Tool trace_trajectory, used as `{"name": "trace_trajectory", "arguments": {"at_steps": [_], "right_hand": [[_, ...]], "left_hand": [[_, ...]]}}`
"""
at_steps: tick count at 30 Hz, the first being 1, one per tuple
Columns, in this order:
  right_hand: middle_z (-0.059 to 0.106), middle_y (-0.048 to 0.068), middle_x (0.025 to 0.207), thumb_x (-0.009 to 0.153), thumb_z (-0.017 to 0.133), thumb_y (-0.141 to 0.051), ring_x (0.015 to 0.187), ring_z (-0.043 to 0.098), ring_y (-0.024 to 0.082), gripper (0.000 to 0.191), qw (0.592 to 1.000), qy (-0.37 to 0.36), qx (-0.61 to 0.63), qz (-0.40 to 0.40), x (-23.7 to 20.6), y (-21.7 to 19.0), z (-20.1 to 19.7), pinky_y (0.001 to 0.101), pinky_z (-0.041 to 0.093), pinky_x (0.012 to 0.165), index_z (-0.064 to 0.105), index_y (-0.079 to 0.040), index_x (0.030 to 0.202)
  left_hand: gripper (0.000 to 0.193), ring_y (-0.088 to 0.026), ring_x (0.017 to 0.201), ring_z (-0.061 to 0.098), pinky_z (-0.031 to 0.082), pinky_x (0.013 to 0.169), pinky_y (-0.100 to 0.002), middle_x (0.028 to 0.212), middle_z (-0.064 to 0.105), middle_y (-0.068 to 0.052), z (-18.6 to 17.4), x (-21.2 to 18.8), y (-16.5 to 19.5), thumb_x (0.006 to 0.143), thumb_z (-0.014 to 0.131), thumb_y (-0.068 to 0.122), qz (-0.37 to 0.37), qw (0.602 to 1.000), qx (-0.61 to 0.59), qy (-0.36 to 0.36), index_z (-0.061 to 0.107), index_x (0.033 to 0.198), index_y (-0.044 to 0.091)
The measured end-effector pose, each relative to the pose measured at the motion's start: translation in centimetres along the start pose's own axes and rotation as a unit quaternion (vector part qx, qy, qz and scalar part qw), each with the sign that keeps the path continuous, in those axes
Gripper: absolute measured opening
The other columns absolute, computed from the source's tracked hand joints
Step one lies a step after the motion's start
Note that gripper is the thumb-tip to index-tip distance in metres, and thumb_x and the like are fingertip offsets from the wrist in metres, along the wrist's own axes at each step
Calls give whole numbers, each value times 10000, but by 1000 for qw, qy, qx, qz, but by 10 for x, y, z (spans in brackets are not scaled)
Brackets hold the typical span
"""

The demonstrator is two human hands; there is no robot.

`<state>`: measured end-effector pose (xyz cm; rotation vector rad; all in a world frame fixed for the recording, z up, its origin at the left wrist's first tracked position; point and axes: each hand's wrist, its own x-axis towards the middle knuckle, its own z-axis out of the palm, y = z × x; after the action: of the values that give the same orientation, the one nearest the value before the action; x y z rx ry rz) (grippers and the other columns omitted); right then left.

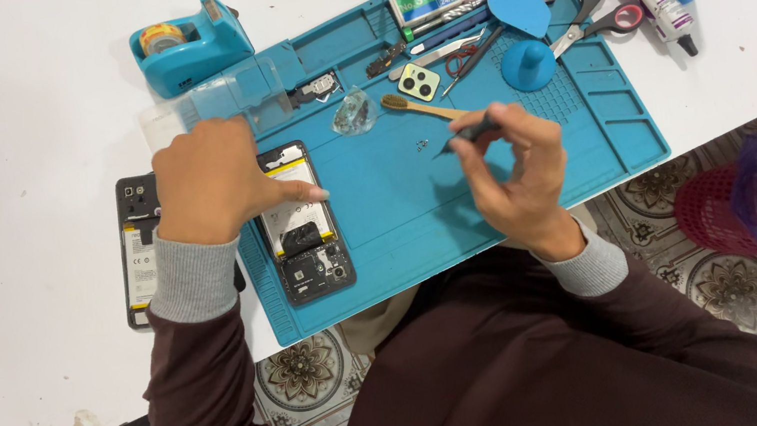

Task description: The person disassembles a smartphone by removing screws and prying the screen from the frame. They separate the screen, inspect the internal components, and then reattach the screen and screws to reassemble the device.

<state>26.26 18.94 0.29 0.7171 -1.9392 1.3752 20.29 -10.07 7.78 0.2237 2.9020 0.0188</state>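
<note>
Lying under the left hand [212,184], the opened phone [301,220] sits left of the right hand [519,170].

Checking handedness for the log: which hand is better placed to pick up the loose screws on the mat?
Probably right. The right hand holds a dark tool with its tip beside the screws; the left hand is pressing on the opened phone.
</note>
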Motion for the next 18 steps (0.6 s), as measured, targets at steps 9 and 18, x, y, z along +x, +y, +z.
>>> {"name": "trace_trajectory", "arguments": {"at_steps": [9,18], "right_hand": [[706,209,1170,1037,686,129,947,737,231,510,997,37,-53,49,3,-4,3,309,621,855,367,-56,1390],[709,220,1183,1026,681,93,1016,754,257,464,999,-29,-8,25,3,1,4,340,647,914,352,-56,1317]], "left_hand": [[1023,-374,714,724,596,545,-471,847,656,-215,19,1,-2,538,829,843,66,992,-12,104,658,961,-72],[1034,-287,561,680,518,448,-418,743,631,-148,37,5,14,638,671,946,114,977,19,181,664,966,-35]]}}
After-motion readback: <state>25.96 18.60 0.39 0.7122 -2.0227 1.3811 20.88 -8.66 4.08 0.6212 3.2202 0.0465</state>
